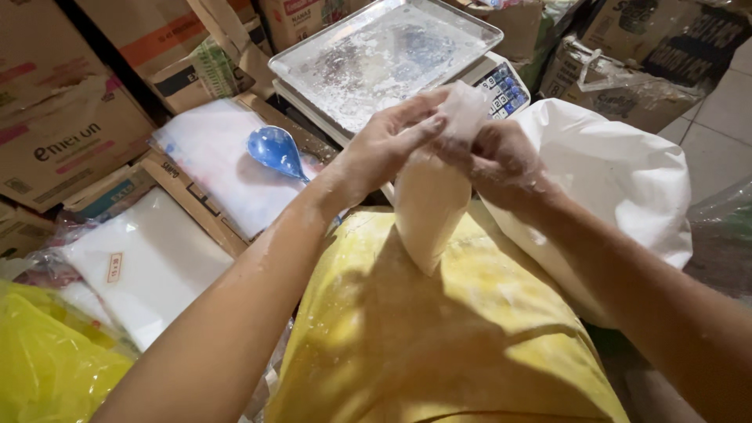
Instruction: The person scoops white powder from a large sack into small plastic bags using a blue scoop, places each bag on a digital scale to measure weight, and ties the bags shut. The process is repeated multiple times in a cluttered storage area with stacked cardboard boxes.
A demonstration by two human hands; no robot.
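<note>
Between both hands hangs a small clear bag of white powder (pixel 429 205) — left hand (pixel 384 149) and right hand (pixel 501 160) pinch its neck shut at the top, fingers closed tight. Below them sits a yellow sack (pixel 439 337); just behind, a weighing scale (pixel 384 55) w/ dusty steel tray. Left of the left hand lies a blue scoop (pixel 276 151) — right of the right hand, a big white sack (pixel 619 180).

A small clear plastic bag (pixel 431 204), packed with white powder, is hanging upright above the yellow sack (pixel 439 337), its neck bunched.
</note>
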